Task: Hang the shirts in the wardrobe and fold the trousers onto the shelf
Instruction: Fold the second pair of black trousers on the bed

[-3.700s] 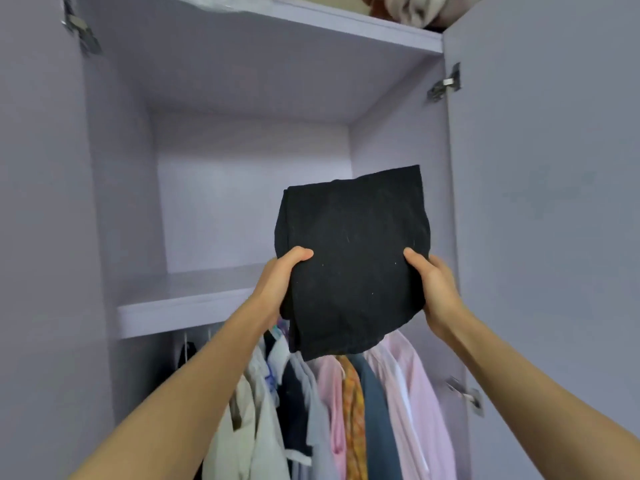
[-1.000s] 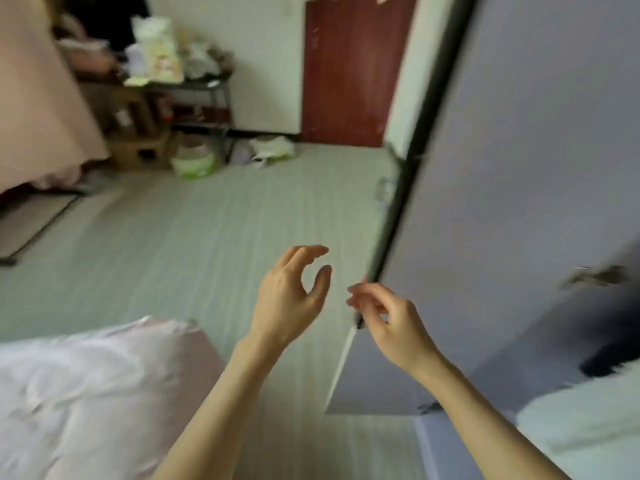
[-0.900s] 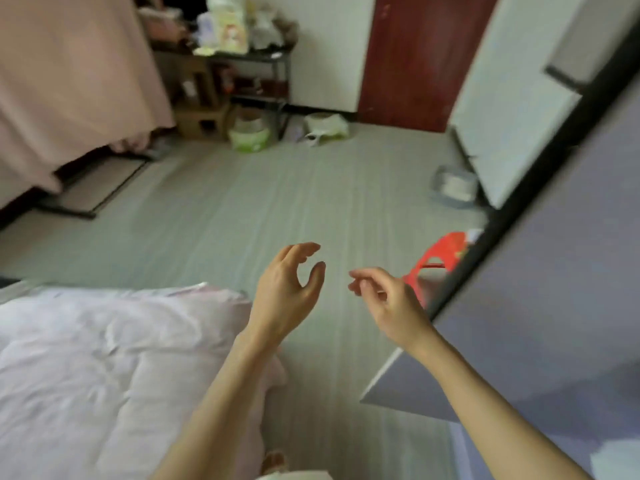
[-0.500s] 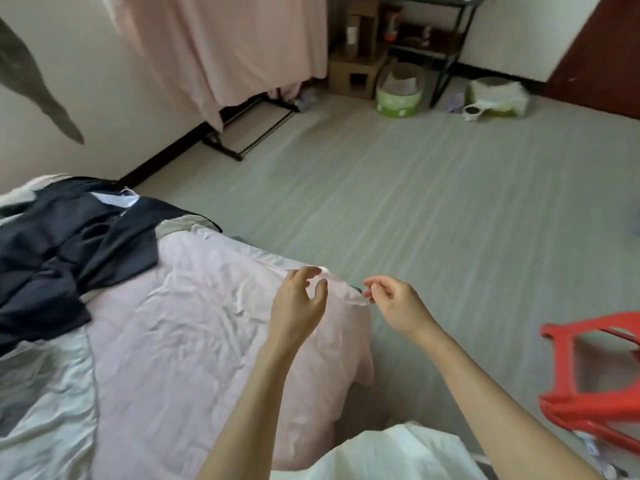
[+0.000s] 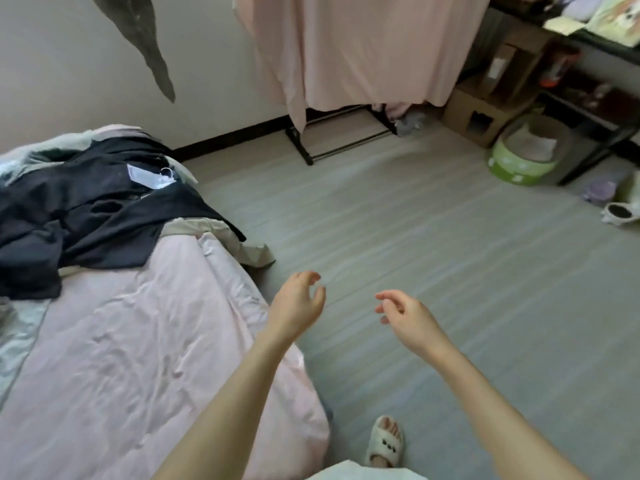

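Note:
A heap of dark navy and black clothes (image 5: 79, 216) lies at the far left of a bed covered with a pink sheet (image 5: 131, 358); a white tag shows on top of the heap. My left hand (image 5: 298, 306) hovers over the bed's right edge, fingers loosely curled and apart, holding nothing. My right hand (image 5: 403, 317) hangs over the grey floor, also empty with fingers apart. Both hands are well to the right of the clothes heap. The wardrobe is out of view.
A pink cloth (image 5: 356, 46) hangs over a black rack at the back. A cardboard box (image 5: 485, 109), a green pet bed (image 5: 523, 157) and a dark shelf unit (image 5: 588, 64) stand at the right. My slippered foot (image 5: 384, 443) rests on the grey floor.
I held folded black trousers at the wardrobe shelf; now both hands are empty. The view has swung left from the wardrobe door to the bed, bringing the dark clothes heap closer.

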The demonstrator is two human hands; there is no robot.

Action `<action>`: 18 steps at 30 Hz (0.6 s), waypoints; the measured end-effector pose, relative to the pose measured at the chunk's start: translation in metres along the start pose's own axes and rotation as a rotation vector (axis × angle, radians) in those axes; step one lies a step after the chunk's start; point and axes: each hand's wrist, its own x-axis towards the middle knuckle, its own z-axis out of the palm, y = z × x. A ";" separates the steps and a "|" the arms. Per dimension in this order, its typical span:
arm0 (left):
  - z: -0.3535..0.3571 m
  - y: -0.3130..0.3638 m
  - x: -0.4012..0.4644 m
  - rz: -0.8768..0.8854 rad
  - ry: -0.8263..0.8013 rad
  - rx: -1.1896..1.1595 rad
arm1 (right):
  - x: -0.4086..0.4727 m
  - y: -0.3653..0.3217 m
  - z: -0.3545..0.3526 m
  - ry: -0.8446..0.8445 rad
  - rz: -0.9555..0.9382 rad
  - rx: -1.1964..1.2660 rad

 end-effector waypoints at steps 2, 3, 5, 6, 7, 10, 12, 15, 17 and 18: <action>0.010 0.033 0.029 -0.001 0.008 -0.033 | 0.032 -0.003 -0.034 0.061 0.030 -0.015; 0.011 0.044 0.042 -0.012 0.035 -0.051 | 0.051 -0.010 -0.044 0.078 0.032 -0.007; 0.004 0.047 0.058 -0.057 0.098 -0.080 | 0.082 -0.031 -0.047 0.050 0.012 0.010; -0.001 0.042 0.063 -0.095 0.126 -0.096 | 0.096 -0.043 -0.042 0.009 -0.013 0.010; -0.011 0.033 0.070 -0.151 0.158 -0.109 | 0.113 -0.059 -0.031 -0.052 -0.046 0.010; -0.044 0.000 0.083 -0.304 0.242 -0.101 | 0.146 -0.104 0.004 -0.229 -0.125 0.001; -0.070 -0.027 0.097 -0.371 0.332 -0.092 | 0.170 -0.137 0.030 -0.337 -0.192 -0.029; -0.116 -0.073 0.128 -0.473 0.430 -0.116 | 0.210 -0.188 0.076 -0.450 -0.266 -0.101; -0.144 -0.101 0.153 -0.506 0.464 -0.126 | 0.238 -0.221 0.106 -0.473 -0.316 -0.147; -0.157 -0.115 0.166 -0.534 0.489 -0.144 | 0.251 -0.237 0.121 -0.483 -0.331 -0.162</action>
